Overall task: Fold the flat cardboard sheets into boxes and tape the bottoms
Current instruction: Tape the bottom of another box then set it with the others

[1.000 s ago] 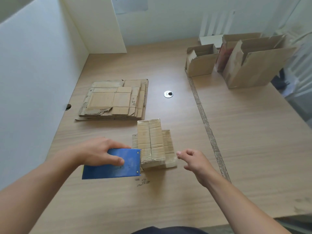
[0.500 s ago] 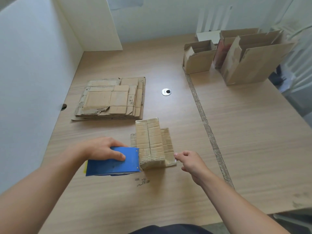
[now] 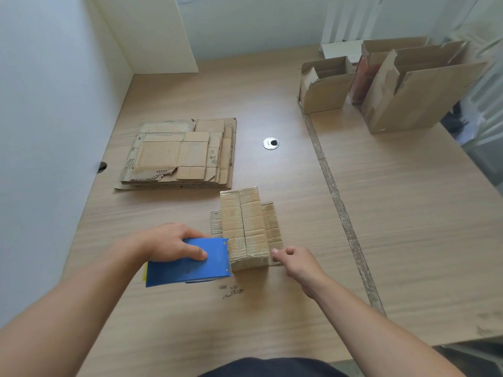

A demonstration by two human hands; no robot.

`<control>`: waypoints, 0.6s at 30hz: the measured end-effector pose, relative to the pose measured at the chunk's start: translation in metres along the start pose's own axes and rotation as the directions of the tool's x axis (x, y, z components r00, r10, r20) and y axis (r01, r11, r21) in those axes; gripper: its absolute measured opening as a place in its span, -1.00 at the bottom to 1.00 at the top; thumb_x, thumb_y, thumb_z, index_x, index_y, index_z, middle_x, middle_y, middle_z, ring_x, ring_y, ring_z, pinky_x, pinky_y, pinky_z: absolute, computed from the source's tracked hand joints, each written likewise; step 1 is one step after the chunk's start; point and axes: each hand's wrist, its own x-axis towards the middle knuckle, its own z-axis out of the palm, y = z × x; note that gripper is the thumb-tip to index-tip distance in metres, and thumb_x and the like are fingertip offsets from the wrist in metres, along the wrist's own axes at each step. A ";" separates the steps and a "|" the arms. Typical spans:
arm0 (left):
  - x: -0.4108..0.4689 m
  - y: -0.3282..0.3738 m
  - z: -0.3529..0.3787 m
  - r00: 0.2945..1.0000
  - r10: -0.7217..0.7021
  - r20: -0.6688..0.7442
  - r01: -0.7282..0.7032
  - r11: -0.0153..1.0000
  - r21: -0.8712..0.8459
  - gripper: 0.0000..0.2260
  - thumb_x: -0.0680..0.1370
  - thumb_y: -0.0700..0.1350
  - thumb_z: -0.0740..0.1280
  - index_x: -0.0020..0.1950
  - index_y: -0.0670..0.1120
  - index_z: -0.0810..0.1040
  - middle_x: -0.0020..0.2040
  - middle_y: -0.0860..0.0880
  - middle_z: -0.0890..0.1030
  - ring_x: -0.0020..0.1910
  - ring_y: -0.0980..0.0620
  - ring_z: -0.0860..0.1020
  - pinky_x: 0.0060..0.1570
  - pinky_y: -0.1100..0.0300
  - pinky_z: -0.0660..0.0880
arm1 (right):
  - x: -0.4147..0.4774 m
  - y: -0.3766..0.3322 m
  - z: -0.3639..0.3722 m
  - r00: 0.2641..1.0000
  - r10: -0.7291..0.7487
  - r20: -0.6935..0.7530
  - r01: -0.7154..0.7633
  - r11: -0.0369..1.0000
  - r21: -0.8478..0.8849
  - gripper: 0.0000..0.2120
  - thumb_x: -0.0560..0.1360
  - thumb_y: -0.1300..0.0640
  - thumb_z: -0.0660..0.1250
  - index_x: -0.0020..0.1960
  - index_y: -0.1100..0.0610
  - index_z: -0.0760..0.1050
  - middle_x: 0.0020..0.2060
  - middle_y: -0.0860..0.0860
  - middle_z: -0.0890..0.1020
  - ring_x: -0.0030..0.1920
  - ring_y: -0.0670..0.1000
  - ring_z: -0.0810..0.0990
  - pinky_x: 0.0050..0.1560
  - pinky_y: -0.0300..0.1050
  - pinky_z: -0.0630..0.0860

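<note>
Fingers point(image 3: 200, 253) of your left hand point(image 3: 168, 243) wrap over the top of the blue flat-sided tape dispenser point(image 3: 187, 263), gripping it firmly with its front edge pressed against the near left corner of the small brown corrugated cardboard box point(image 3: 246, 227). Your right hand point(image 3: 296, 263) sits at the box's near right corner, thumb and forefinger drawn together in a pinch; whether they hold a tape end or only touch the cardboard cannot be told from here.

The box stands bottom-up on the pale wood-grain table point(image 3: 408, 213), its two closed flaps meeting in a seam that runs away from you, with loose flaps splayed flat on either side. Beyond the box and to its left lies the stack of flat cardboard sheets point(image 3: 179, 156); far beyond it to the right stand three open-topped finished boxes point(image 3: 394, 85).

Expect the box to be light and ready to slide, its worn, creased walls likely to buckle under hard pressure. The flaps may spring apart along the seam. A steadying hold looks best low on the near right wall, pressing down and inward beside the seam, while the dispenser travels along it. Too much push from the dispenser could simply shove the box away.
</note>
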 end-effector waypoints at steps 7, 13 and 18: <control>0.001 -0.002 0.003 1.000 -0.009 -0.016 0.009 1.000 0.002 -0.56 0.33 0.30 0.29 0.22 0.47 0.49 0.04 0.27 0.65 0.03 0.19 0.59 0.15 0.07 0.52 | -0.004 -0.001 0.007 0.999 -0.005 0.050 0.009 0.997 -0.075 -0.75 0.51 -0.09 0.42 0.04 0.07 0.62 -0.14 -0.15 0.66 -0.05 -0.05 0.58 -0.08 -0.20 0.51; 0.004 0.001 0.005 0.999 -0.014 -0.035 0.015 1.000 0.013 -0.56 0.33 0.30 0.29 0.21 0.48 0.49 0.04 0.26 0.64 0.02 0.18 0.58 0.13 0.07 0.52 | -0.013 -0.005 0.003 0.984 -0.177 -0.008 0.170 0.959 -0.225 -0.73 0.52 0.04 0.40 -0.32 0.04 0.46 -0.39 -0.12 0.51 -0.30 -0.09 0.46 -0.27 -0.20 0.36; 0.003 0.003 0.004 1.000 -0.012 -0.029 0.012 1.000 0.012 -0.59 0.35 0.28 0.31 0.20 0.48 0.50 0.02 0.27 0.65 0.00 0.20 0.59 0.11 0.11 0.52 | -0.024 -0.001 -0.006 0.970 -0.212 0.116 0.232 0.954 -0.190 -0.74 0.55 0.08 0.35 -0.24 0.21 0.60 -0.21 -0.08 0.53 -0.14 -0.08 0.50 -0.09 -0.15 0.37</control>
